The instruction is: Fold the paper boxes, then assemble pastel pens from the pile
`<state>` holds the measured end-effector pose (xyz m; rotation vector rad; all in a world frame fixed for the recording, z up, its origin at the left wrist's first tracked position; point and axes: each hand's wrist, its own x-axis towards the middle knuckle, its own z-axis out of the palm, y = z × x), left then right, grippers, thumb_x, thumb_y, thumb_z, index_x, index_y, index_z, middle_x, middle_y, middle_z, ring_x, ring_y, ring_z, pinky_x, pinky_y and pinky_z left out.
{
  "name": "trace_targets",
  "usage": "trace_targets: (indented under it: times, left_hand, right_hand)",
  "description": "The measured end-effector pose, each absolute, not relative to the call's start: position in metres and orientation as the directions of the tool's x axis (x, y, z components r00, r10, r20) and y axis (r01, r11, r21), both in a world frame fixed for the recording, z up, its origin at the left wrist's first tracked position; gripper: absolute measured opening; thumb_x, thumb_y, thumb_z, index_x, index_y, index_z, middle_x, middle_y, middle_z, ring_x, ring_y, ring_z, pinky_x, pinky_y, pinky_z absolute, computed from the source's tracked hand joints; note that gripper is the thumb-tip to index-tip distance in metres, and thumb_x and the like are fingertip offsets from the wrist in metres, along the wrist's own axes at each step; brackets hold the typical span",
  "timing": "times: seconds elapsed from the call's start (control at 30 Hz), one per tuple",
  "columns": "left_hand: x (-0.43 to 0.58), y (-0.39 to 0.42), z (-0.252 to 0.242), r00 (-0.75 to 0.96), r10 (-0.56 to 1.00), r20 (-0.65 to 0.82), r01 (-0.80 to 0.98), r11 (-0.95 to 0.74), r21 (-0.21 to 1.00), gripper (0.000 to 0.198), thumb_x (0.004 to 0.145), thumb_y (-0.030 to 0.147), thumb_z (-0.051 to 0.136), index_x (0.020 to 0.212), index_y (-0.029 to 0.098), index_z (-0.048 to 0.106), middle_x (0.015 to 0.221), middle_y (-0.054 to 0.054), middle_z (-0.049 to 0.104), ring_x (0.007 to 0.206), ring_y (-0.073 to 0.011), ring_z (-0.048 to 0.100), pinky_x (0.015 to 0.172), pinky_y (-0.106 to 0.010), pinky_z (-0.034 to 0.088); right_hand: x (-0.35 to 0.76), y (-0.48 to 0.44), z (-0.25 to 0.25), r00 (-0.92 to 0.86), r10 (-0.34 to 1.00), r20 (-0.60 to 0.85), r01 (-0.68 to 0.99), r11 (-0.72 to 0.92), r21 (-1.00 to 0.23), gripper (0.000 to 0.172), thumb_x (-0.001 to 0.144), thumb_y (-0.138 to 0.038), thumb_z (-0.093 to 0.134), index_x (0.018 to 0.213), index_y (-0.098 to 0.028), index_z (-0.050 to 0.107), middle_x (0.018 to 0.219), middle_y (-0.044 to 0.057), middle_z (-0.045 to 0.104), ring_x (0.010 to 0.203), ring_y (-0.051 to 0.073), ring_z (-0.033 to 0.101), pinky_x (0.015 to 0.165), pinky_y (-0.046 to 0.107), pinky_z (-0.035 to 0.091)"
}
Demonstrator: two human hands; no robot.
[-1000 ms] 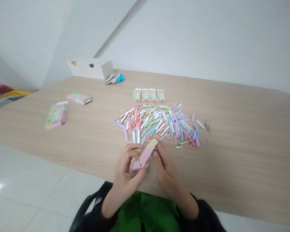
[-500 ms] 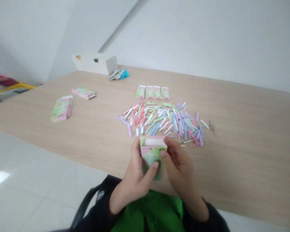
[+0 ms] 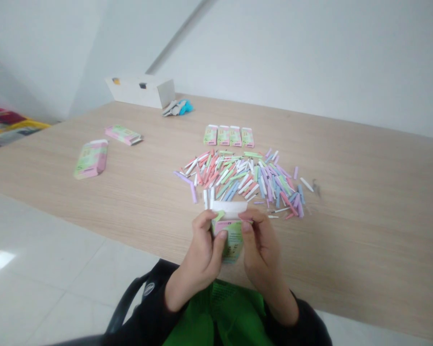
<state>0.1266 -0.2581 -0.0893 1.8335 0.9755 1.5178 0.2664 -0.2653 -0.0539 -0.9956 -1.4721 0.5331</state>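
Carton point(image 3: 234, 242) | left hand point(image 3: 202, 247) pinching 9-o'clock side, apparently steadying | right hand point(image 3: 261, 245) pinching 3-o'clock rim | coloured sticks point(image 3: 238, 176), 12 o'clock

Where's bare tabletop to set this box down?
The table is bare well right of the coloured sticks, and left of them toward two boxes. Crowded: ahead of left hand and right hand, where sticks spread toward four aligned boxes.

The left forearm in a black fabric sleeve point(image 3: 142, 317) and the right forearm in a black fabric sleeve point(image 3: 303, 318) angle inward from the near side. The bare left hand point(image 3: 202, 246) grips, thumb pointing far, index finger bent; the bare right hand point(image 3: 260, 245) pinches with thumb and curled index finger.
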Motion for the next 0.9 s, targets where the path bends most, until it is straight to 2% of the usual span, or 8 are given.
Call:
trace_targets:
  times: [0.17, 0.27, 0.37, 0.5, 0.6, 0.7, 0.83, 0.9]
  left_hand:
    - [0.123, -0.255, -0.078, 0.171, 0.708, 0.685, 0.267, -0.702, 0.66, 0.032, 0.097, 0.015, 0.056, 0.122, 0.023, 0.037, 0.105, -0.005, 0.051, 0.092, -0.0178, 0.059, 0.078, -0.03, 0.051]
    - [0.119, -0.254, -0.072, 0.164, 0.674, 0.721, 0.287, -0.731, 0.619, 0.025, 0.097, 0.011, 0.053, 0.112, 0.023, 0.038, 0.095, -0.002, 0.049, 0.079, -0.0149, 0.055, 0.069, -0.027, 0.048]
    - [0.115, -0.254, -0.068, 0.196, 0.661, 0.724, 0.274, -0.746, 0.607, 0.021, 0.098, 0.013, 0.051, 0.109, 0.024, 0.037, 0.097, -0.003, 0.051, 0.082, -0.0164, 0.057, 0.068, -0.028, 0.047]
    - [0.115, -0.256, -0.066, 0.214, 0.653, 0.727, 0.25, -0.756, 0.605, 0.026, 0.097, 0.014, 0.054, 0.114, 0.024, 0.036, 0.105, -0.005, 0.055, 0.092, -0.0186, 0.06, 0.075, -0.031, 0.049]
    - [0.115, -0.256, -0.067, 0.209, 0.651, 0.73, 0.233, -0.758, 0.609, 0.034, 0.096, 0.012, 0.054, 0.121, 0.025, 0.034, 0.112, -0.007, 0.056, 0.098, -0.0199, 0.062, 0.08, -0.033, 0.05]
    - [0.115, -0.256, -0.069, 0.218, 0.649, 0.728, 0.189, -0.76, 0.621, 0.039, 0.095, 0.01, 0.055, 0.123, 0.025, 0.032, 0.111, -0.007, 0.056, 0.099, -0.0205, 0.061, 0.082, -0.034, 0.05]
    - [0.114, -0.254, -0.067, 0.248, 0.65, 0.719, 0.167, -0.759, 0.629, 0.039, 0.095, 0.009, 0.053, 0.122, 0.025, 0.03, 0.114, -0.01, 0.057, 0.1, -0.0216, 0.062, 0.081, -0.036, 0.05]
    - [0.114, -0.254, -0.064, 0.253, 0.655, 0.712, 0.186, -0.755, 0.629, 0.039, 0.096, 0.007, 0.051, 0.121, 0.026, 0.027, 0.116, -0.01, 0.057, 0.098, -0.0207, 0.063, 0.08, -0.036, 0.05]
  right_hand:
    - [0.258, -0.269, -0.051, 0.073, 0.85, 0.521, 0.203, 0.499, -0.842, 0.022, 0.104, -0.017, 0.042, 0.107, -0.029, 0.059, 0.104, -0.001, 0.064, 0.098, 0.012, 0.062, 0.088, 0.023, 0.05]
    - [0.261, -0.269, -0.046, 0.026, 0.872, 0.489, 0.124, 0.482, -0.867, 0.023, 0.105, -0.019, 0.042, 0.106, -0.03, 0.062, 0.104, -0.002, 0.066, 0.1, 0.012, 0.063, 0.089, 0.023, 0.05]
    - [0.267, -0.271, -0.04, 0.016, 0.87, 0.493, 0.117, 0.488, -0.865, 0.026, 0.104, -0.018, 0.043, 0.107, -0.03, 0.066, 0.104, -0.002, 0.07, 0.101, 0.012, 0.066, 0.09, 0.023, 0.052]
    - [0.271, -0.273, -0.036, 0.096, 0.835, 0.542, 0.188, 0.519, -0.834, 0.026, 0.097, -0.014, 0.057, 0.115, -0.03, 0.066, 0.106, 0.0, 0.072, 0.099, 0.014, 0.068, 0.088, 0.026, 0.056]
    - [0.271, -0.272, -0.032, 0.145, 0.856, 0.495, 0.098, 0.486, -0.869, 0.024, 0.094, -0.013, 0.062, 0.112, -0.029, 0.062, 0.099, 0.001, 0.071, 0.091, 0.014, 0.07, 0.081, 0.027, 0.059]
    - [0.273, -0.27, -0.024, 0.049, 0.897, 0.44, 0.038, 0.439, -0.898, 0.025, 0.095, -0.014, 0.059, 0.115, -0.029, 0.059, 0.099, 0.002, 0.073, 0.091, 0.016, 0.072, 0.082, 0.029, 0.06]
    - [0.282, -0.268, -0.009, -0.168, 0.845, 0.507, 0.155, 0.53, -0.833, 0.028, 0.094, -0.009, 0.054, 0.112, -0.026, 0.068, 0.108, 0.004, 0.074, 0.104, 0.019, 0.07, 0.091, 0.034, 0.058]
    - [0.286, -0.269, -0.004, -0.246, 0.809, 0.533, 0.173, 0.578, -0.798, 0.033, 0.092, -0.009, 0.055, 0.116, -0.026, 0.069, 0.113, 0.006, 0.073, 0.109, 0.021, 0.068, 0.096, 0.038, 0.056]
